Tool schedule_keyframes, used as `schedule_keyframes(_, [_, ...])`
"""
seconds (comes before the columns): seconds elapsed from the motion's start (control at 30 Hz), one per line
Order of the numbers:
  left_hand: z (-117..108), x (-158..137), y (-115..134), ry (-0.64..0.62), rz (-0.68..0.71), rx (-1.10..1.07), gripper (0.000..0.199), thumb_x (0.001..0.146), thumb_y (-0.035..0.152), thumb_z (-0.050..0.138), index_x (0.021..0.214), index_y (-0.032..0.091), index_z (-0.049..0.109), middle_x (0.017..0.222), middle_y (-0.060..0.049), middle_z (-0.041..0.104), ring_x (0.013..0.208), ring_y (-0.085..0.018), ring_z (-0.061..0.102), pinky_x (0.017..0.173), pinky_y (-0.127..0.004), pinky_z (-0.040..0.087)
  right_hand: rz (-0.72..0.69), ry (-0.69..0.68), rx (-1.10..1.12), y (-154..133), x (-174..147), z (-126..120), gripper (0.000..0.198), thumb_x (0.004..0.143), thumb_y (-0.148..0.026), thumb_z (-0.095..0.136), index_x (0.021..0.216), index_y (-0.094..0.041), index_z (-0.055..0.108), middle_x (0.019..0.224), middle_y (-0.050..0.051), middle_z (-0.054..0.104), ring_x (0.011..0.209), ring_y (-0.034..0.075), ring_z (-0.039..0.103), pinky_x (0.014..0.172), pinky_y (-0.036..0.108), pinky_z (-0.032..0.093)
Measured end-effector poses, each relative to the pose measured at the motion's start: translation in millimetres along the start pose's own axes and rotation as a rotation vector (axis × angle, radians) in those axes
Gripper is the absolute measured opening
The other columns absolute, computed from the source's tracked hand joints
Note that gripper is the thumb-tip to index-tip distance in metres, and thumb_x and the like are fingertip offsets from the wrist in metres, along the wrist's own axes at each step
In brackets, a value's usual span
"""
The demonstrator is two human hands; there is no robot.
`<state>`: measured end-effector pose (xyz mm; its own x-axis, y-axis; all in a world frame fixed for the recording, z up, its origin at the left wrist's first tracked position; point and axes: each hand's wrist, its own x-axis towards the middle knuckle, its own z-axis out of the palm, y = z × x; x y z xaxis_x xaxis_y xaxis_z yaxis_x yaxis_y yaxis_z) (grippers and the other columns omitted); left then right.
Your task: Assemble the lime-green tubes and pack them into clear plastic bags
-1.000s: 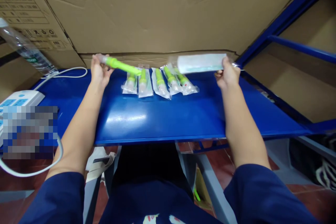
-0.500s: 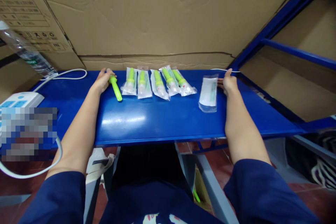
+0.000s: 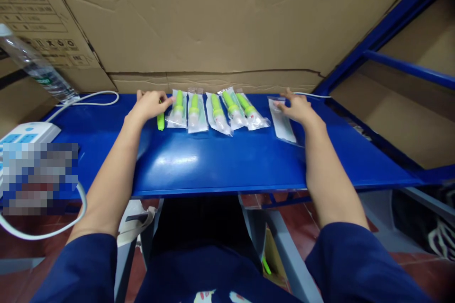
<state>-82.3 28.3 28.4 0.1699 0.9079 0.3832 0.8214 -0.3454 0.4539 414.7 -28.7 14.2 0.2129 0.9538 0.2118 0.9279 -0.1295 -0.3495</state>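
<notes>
My left hand [image 3: 151, 103] is over a loose lime-green stick [image 3: 161, 122] at the left end of the row, fingers apart and thumb pointing right. The hand covers the stick's upper part. Just beside the thumb tip lies the first of several clear packets [image 3: 177, 116], each with a lime-green handled thing with a whitish bulbous end inside. On the right, my right hand [image 3: 297, 108] has its fingers spread, with thumb and fingertips touching the top of a flat clear packet [image 3: 285, 128] with white backing. That packet lies tilted on the blue table [image 3: 220, 165].
Cardboard [image 3: 213, 23] stands along the back edge. A water bottle [image 3: 39, 68] leans at the far left. In front of it are a white power strip [image 3: 31, 135] and its cable [image 3: 99, 97]. Blue frame bars [image 3: 408, 68] rise on the right.
Both hands have moved inward. The green stick has turned more upright in view under my left hand. The flat packet has turned, its top shifting left under my right hand.
</notes>
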Motion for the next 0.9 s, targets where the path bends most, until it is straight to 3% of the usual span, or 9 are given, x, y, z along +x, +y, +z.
schedule_keyframes(0.07, [-6.7,-3.6,17.9,-0.161,0.032,0.076,0.038,0.084,0.055,0.074,0.069,0.022,0.063,0.068,-0.005,0.063,0.103,-0.036,0.067,0.114,-0.058,0.035,-0.081,0.117,0.093,-30.4,-9.4,-6.2,0.043,0.099,-0.042,0.059,0.133,-0.019,0.069,0.143,0.021,0.064,0.142,0.044,0.05,0.116,0.07,0.034])
schedule_keyframes(0.17, [-12.3,-9.0,38.6,-0.329,0.083,0.129,0.034,0.069,0.045,0.089,0.064,0.022,0.064,0.06,0.0,0.059,0.085,-0.029,0.067,0.107,-0.048,0.04,-0.429,0.212,0.288,-92.6,-33.0,0.7,0.036,0.104,-0.049,0.05,0.122,-0.026,0.072,0.132,0.015,0.07,0.131,0.036,0.058,0.116,0.058,0.038])
schedule_keyframes(0.27, [-15.5,-12.7,49.3,-0.441,0.045,0.177,0.03,0.061,0.037,0.094,0.063,0.022,0.068,0.06,0.001,0.062,0.073,-0.024,0.064,0.096,-0.04,0.044,-0.769,0.036,0.256,-150.1,-62.5,27.0,0.036,0.104,-0.052,0.051,0.114,-0.024,0.072,0.12,0.014,0.074,0.117,0.034,0.062,0.104,0.052,0.043])
schedule_keyframes(0.33, [-17.8,-14.0,52.8,-0.477,0.038,0.183,0.028,0.058,0.034,0.094,0.062,0.023,0.068,0.063,0.0,0.064,0.067,-0.021,0.061,0.084,-0.035,0.046,-0.896,-0.035,0.164,-173.2,-79.0,45.6,0.033,0.105,-0.046,0.054,0.116,-0.02,0.07,0.121,0.016,0.074,0.117,0.034,0.062,0.1,0.05,0.042])
schedule_keyframes(0.43, [-19.6,-14.7,55.4,-0.545,0.065,0.132,0.025,0.059,0.028,0.091,0.058,0.023,0.067,0.063,0.0,0.066,0.061,-0.019,0.058,0.067,-0.03,0.043,-0.991,-0.04,0.086,-183.8,-92.4,63.3,0.022,0.107,-0.032,0.051,0.106,-0.019,0.069,0.111,0.014,0.075,0.11,0.03,0.062,0.101,0.047,0.037])
schedule_keyframes(0.5, [-17.9,-14.4,54.4,-0.573,0.082,0.096,0.025,0.059,0.023,0.09,0.055,0.023,0.065,0.059,0.0,0.064,0.059,-0.019,0.058,0.063,-0.03,0.042,-1.039,-0.059,0.077,-182.1,-94.8,68.0,0.025,0.109,-0.027,0.045,0.101,-0.019,0.068,0.108,0.013,0.075,0.105,0.027,0.062,0.099,0.044,0.037])
schedule_keyframes(0.67, [-5.4,-11.2,37.7,-0.493,0.112,-0.106,0.026,0.053,0.015,0.09,0.063,0.023,0.067,0.054,0.002,0.058,0.068,-0.023,0.066,0.069,-0.031,0.05,-1.164,-0.163,0.087,-178.0,-98.4,69.8,0.038,0.112,-0.034,0.039,0.106,-0.016,0.072,0.109,0.014,0.074,0.097,0.024,0.062,0.086,0.037,0.04])
schedule_keyframes(0.8, [-2.0,-9.6,31.7,-0.535,0.17,-0.103,0.026,0.053,0.02,0.09,0.065,0.023,0.067,0.054,0.002,0.057,0.067,-0.023,0.067,0.068,-0.03,0.052,-1.153,-0.108,0.058,-181.0,-105.6,69.7,0.053,0.114,-0.044,0.03,0.12,-0.016,0.075,0.098,0.012,0.072,0.088,0.023,0.059,0.082,0.037,0.037])
schedule_keyframes(0.9, [-7.2,-13.7,44.8,-0.575,0.171,-0.022,0.024,0.057,0.018,0.09,0.062,0.021,0.067,0.055,0.001,0.058,0.064,-0.022,0.066,0.067,-0.031,0.05,-1.082,-0.069,0.011,-184.5,-108.6,70.2,0.065,0.115,-0.041,0.019,0.106,-0.015,0.078,0.084,0.01,0.068,0.08,0.022,0.057,0.079,0.037,0.035])
